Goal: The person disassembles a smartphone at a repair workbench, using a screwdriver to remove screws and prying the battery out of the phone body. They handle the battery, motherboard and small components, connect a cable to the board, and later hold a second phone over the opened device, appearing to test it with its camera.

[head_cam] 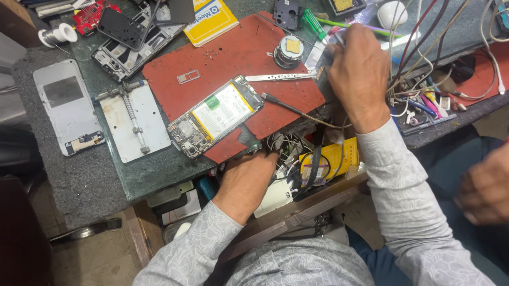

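Head view: a cluttered phone-repair bench seen from above, with a red work mat (233,52) on a dark green stone-topped table (96,178).
Thing in hand: an opened smartphone with bare circuit board and white-and-yellow battery (216,116) lies tilted on the mat's near-left corner, apart from both hands.
Left hand (247,180): down in the open drawer (301,175) below the table edge, among cables and a yellow packet (338,156); fingers curled under, what they grip I cannot tell.
Right hand (357,70): raised at the mat's right edge, fingers pressed together on something small and slim near the silver tweezers (280,77); just what, I cannot tell.
Handling: the phone looks light, stiff and fragile; its long side rails seem the safest hold, never the board or battery.
Edges: the phone lies close to the table's near edge, above the drawer.
Open room: bare mat behind the phone; a grey metal clamp plate (133,122) crowds the left, tangled wires (428,49) the right.
Nearby: another person's hand (494,184) rests at far right.
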Motion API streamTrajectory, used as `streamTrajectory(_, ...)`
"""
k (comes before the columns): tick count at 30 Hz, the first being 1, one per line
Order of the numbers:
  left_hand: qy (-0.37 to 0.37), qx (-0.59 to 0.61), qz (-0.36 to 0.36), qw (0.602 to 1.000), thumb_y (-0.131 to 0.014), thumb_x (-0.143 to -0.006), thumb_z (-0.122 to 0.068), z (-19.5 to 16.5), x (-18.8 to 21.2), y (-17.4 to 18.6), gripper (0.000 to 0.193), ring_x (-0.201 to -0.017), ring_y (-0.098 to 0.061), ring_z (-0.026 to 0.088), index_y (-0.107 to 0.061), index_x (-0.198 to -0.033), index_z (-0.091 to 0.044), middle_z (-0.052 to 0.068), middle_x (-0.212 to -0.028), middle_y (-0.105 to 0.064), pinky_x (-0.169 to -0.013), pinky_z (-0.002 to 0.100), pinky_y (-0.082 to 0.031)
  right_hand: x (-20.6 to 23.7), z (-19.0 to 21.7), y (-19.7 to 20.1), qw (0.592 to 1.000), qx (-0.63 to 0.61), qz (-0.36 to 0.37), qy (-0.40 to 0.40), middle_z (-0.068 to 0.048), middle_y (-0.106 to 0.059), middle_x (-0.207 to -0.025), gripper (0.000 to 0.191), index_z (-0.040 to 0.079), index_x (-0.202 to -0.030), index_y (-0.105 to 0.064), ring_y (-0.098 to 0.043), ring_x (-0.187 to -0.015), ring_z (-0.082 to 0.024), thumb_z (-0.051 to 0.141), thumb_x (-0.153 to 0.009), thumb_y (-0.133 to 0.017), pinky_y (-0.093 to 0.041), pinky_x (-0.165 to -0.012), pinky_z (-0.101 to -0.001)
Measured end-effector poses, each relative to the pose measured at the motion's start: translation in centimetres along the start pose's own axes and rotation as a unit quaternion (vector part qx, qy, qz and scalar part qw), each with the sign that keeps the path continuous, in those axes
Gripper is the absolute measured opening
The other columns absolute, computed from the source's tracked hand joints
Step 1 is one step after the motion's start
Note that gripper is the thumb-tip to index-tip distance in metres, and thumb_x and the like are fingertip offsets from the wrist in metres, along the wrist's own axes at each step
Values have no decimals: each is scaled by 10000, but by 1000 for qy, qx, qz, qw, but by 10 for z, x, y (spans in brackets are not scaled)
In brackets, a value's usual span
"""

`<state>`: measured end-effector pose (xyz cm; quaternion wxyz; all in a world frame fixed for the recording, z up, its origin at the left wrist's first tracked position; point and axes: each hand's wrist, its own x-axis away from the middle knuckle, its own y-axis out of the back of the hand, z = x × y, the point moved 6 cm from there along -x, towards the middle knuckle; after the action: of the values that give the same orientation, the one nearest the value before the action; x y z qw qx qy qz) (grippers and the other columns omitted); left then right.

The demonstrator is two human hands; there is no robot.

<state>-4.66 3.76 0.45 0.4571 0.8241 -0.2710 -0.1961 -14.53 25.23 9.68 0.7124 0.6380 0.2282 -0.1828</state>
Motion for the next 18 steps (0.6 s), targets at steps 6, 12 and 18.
streamTrajectory(6, 0, 5, -6, 1000, -608, -858, -46, 3, 1, 0, 160, -889, -721, 350, -685, -998, -56, 137, -919, -712, -726, 464, -573, -2, 9, 0, 998, 13, 48, 48, -237, -633, -961, 233, -39, -1084, -551, -635, -857, -457, 45, -936, -709, -479, -712, -546)
streamTrajectory(12, -25, 7, -34, 999, -601, -843, -42, 5, 0, 4, 139, -862, -714, 365, -692, -948, -38, 159, -866, -706, -729, 480, -564, -7, 12, 6, 993, 44, 98, 52, -256, -637, -963, 203, -39, -1037, -580, -643, -832, -463, 80, -947, -717, -488, -695, -550)
streamTrajectory(18, -20, 18, -3, 1000, -592, -858, -39, 6, 0, -2, 113, -858, -711, 378, -685, -920, -27, 169, -854, -705, -717, 489, -560, -5, 16, 7, 986, 85, 117, 88, -227, -668, -959, 209, -18, -1029, -614, -668, -853, -445, 31, -851, -712, -513, -702, -534)
